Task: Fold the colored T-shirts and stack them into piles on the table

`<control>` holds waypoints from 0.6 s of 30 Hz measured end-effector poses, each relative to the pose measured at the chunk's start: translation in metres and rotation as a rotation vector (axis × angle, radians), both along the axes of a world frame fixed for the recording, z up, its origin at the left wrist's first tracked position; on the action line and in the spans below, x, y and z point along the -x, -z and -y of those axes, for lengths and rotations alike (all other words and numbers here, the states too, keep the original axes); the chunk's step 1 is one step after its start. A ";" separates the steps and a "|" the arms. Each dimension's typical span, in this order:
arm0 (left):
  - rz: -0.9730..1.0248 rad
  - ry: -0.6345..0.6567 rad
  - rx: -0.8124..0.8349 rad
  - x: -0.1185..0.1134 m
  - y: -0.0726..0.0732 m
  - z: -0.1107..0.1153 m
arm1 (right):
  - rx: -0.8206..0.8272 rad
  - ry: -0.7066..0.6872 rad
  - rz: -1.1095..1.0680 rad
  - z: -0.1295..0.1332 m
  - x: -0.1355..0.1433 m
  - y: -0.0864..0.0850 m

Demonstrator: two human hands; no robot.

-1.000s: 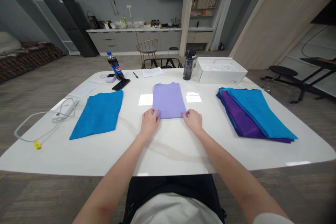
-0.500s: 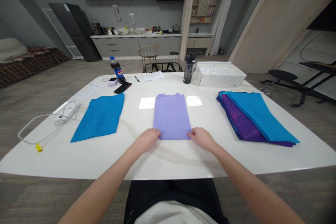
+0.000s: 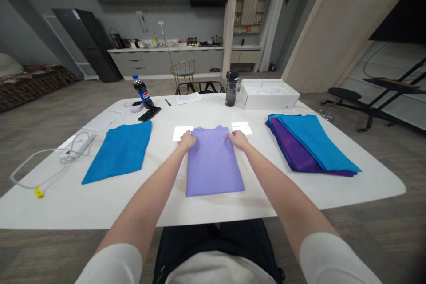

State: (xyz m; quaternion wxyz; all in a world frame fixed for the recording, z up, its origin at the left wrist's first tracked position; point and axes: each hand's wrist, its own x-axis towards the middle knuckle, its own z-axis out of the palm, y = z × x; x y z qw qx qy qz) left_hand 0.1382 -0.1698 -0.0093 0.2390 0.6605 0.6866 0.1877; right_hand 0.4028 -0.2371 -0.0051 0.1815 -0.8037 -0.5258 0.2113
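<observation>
A folded lavender T-shirt (image 3: 214,164) lies flat in front of me, its collar end away from me. My left hand (image 3: 188,140) is closed at the far left corner, thumb over the edge of the fabric. At the far right corner my right hand (image 3: 238,139) pinches the cloth between thumb and fingers. To the left lies a folded blue garment (image 3: 120,151). On the right is a stack of folded garments, with a blue one (image 3: 316,140) on top and a purple one (image 3: 296,146) showing beneath.
The white table (image 3: 166,208) also bears a cola bottle (image 3: 143,93), a phone (image 3: 149,113), a pen (image 3: 167,102), papers (image 3: 188,98), a dark water bottle (image 3: 232,88) and a white box (image 3: 269,95). A power strip (image 3: 78,144) with a looping cable lies at the left edge.
Both hands have moved from the shirt's near corners to its far corners. The lavender shirt now sits closer to me, and the camera view has shifted slightly.
</observation>
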 end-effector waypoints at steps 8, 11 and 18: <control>0.065 -0.116 0.042 -0.010 0.021 -0.026 | 0.044 0.147 0.035 -0.032 0.024 0.009; 0.082 -0.147 0.033 -0.014 0.024 -0.024 | -0.003 0.131 0.048 -0.027 0.029 0.011; 0.241 -0.042 -0.040 -0.015 0.014 -0.019 | -0.174 0.085 -0.083 -0.019 0.024 0.014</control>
